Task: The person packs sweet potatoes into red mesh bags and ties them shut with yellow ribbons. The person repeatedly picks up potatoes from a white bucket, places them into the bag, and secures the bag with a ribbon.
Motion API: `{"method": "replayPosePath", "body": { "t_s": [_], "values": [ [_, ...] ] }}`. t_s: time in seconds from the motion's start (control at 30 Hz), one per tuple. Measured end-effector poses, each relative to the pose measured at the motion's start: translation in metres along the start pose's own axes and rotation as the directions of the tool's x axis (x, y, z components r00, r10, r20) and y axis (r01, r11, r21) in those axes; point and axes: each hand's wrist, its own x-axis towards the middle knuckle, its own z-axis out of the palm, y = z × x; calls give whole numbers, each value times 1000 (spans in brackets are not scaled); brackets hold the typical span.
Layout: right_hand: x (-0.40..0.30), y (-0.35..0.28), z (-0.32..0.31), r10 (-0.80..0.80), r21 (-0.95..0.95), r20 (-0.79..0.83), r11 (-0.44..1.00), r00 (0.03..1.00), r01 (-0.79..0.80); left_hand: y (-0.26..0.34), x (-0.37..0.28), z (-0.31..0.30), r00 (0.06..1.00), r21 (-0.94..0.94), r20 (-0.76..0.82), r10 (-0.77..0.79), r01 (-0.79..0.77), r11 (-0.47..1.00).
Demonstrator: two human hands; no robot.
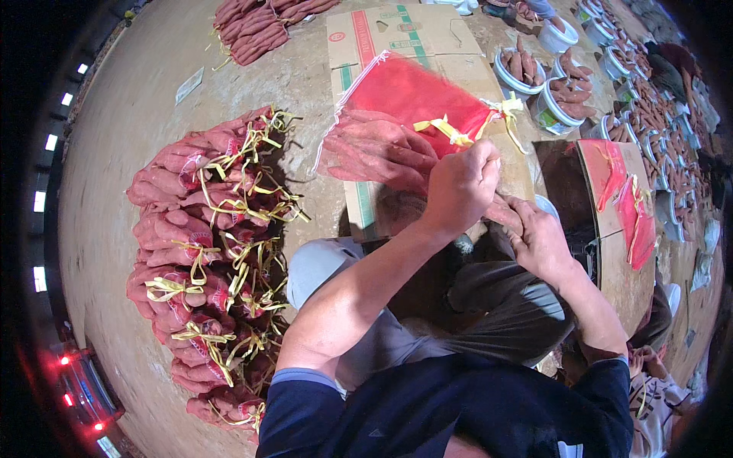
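Observation:
A red mesh bag (401,86) lies on a flattened cardboard sheet in front of me, with several sweet potatoes (378,146) inside its near part. Yellow ties (444,127) hang at the bag's right end. My left hand (467,177) is closed at that end, on the bag's near edge; its fingertips are mostly hidden. Just to the right, my right hand (538,235) holds a sweet potato (504,214) lengthwise, one end pointing toward my left wrist. The potato's far end is partly covered by my left hand.
Filled red mesh bags (189,200) with yellow ties are heaped on the floor at left; more bags (252,31) lie farther off. White buckets of sweet potatoes (564,103) stand at right. Another cardboard-topped surface (618,229) holds red bags. A co-worker (655,383) sits at lower right.

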Motion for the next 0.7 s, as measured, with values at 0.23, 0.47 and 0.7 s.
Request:
{"method": "replayPosePath", "body": {
  "t_s": [0.23,0.47,0.7],
  "values": [
    [21,47,19,40,764,502,447,864,-465,1,-1,-5,999,31,31,13,-14,999],
    [26,57,8,58,737,474,520,878,-432,12,12,-19,973,-226,20,-228,227,947],
    [32,44,-1,37,706,411,619,911,-344,5,7,-8,971,-156,88,-224,235,959]
  ]
}}
